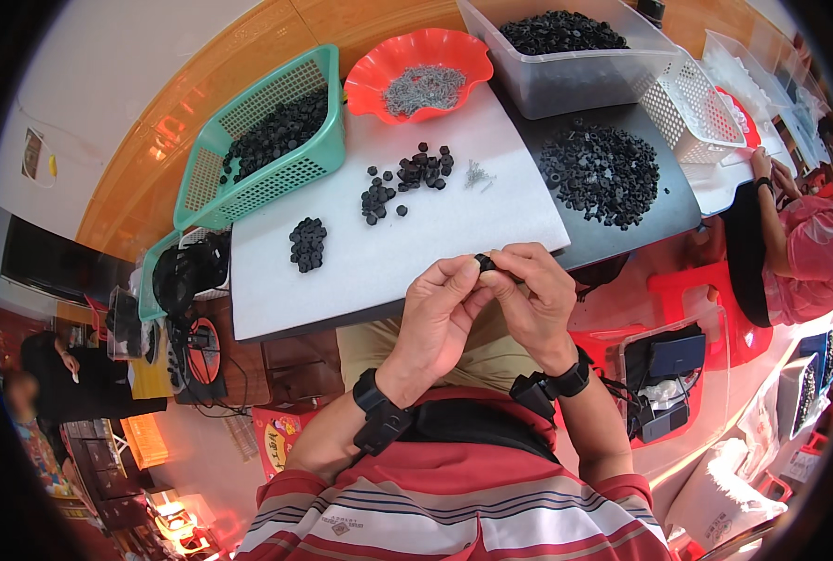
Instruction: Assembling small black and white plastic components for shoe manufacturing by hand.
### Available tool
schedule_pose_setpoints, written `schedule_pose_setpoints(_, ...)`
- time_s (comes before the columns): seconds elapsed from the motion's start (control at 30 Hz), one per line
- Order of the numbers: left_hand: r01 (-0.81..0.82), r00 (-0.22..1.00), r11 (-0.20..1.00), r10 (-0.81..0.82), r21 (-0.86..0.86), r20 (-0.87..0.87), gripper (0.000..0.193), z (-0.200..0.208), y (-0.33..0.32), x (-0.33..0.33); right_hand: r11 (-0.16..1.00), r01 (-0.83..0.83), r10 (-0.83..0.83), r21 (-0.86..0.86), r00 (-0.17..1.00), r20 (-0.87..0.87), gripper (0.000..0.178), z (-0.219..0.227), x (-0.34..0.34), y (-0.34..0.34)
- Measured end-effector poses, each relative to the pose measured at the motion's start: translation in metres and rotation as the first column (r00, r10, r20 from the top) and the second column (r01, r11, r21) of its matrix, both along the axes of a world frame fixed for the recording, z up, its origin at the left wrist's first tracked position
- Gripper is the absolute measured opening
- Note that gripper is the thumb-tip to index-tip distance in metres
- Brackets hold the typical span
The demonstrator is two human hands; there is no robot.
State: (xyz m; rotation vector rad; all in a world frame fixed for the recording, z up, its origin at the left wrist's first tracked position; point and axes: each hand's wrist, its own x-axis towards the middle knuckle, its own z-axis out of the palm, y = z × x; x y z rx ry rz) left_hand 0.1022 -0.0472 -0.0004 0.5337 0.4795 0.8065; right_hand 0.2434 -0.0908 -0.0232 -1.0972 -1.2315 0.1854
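Just past the front edge of the white-covered table (360, 280), my left hand (440, 313) and my right hand (531, 297) meet fingertip to fingertip. Both pinch one small black plastic part (483, 263), mostly covered by the fingers. Ahead on the white surface lie a loose group of black knobs (424, 172) and a tight cluster of similar black pieces (308, 245) to the left. Beside the loose group is a little pile of thin silver screws or pins (477, 176).
Along the back stand a green basket (267, 182) of black parts, a red scalloped bowl (365, 70) of silver pieces and a clear bin (585, 79). Black parts (603, 173) heap on the dark table at right. Another person (800, 243) sits far right; someone stands far left.
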Motion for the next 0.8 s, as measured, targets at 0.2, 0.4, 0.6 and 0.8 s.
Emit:
schedule_pose_setpoints(0.2, -0.002, 1.000, 1.000, 0.003, -0.004, 0.006, 0.015, -0.0014, -0.0016, -0.0010, 0.999, 0.041, -0.043, 0.024, 0.997, 0.070, 0.028, 0.0020, -0.0005, -0.0004)
schedule_pose_setpoints(0.4, -0.002, 1.000, 1.000, 0.002, 0.017, -0.011, 0.014, 0.0004, -0.0035, 0.0008, 0.998, 0.058, -0.060, 0.027, 0.994, 0.093, 0.027, 0.0021, -0.0006, -0.0020)
schedule_pose_setpoints(0.6, 0.010, 1.000, 0.999, -0.009, 0.033, -0.028, 0.012, -0.0006, -0.0042, 0.0014, 0.998, 0.052, -0.054, 0.029, 0.995, 0.079, 0.026, 0.0014, 0.0008, -0.0033)
schedule_pose_setpoints(0.8, 0.008, 1.000, 0.999, -0.008, 0.037, -0.010, 0.013, -0.0050, -0.0043, 0.0009, 0.999, 0.049, -0.050, 0.020, 0.997, 0.062, 0.026, 0.0027, -0.0007, -0.0065)
